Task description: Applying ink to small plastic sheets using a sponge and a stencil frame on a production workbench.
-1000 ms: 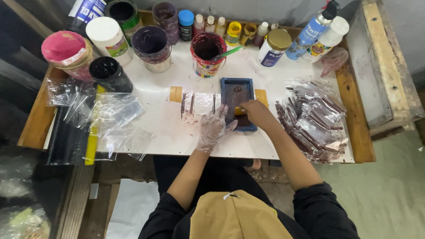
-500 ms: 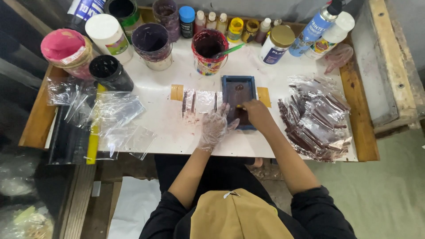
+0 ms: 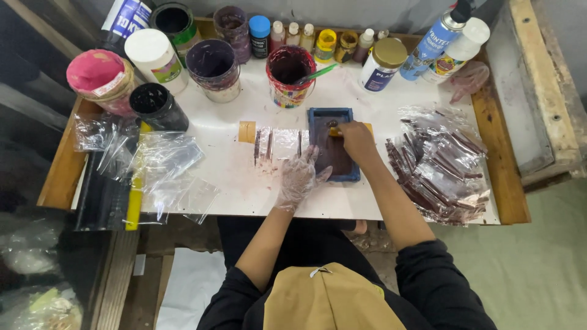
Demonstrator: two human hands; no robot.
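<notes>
Blue-framed printing screen point(image 3: 333, 146), mid-table: light, rigid, ink-slick mesh; best gripped by its frame. Gloved left hand point(image 3: 298, 177) lies spread, steadying its edge. Right hand point(image 3: 358, 139) is closed around a small squeegee point(image 3: 335, 131).

— Where are your hands?
— Your left hand point(image 3: 298, 178), in a clear glove, presses flat at the left edge of the small blue printing frame point(image 3: 332, 144). Your right hand point(image 3: 356, 138) grips a squeegee point(image 3: 335, 131) on its dark mesh.
— And beside you?
— Printed clear bags point(image 3: 441, 165) heaped right, blank bags point(image 3: 160, 165) left, paint tubs point(image 3: 288, 75) behind.
</notes>
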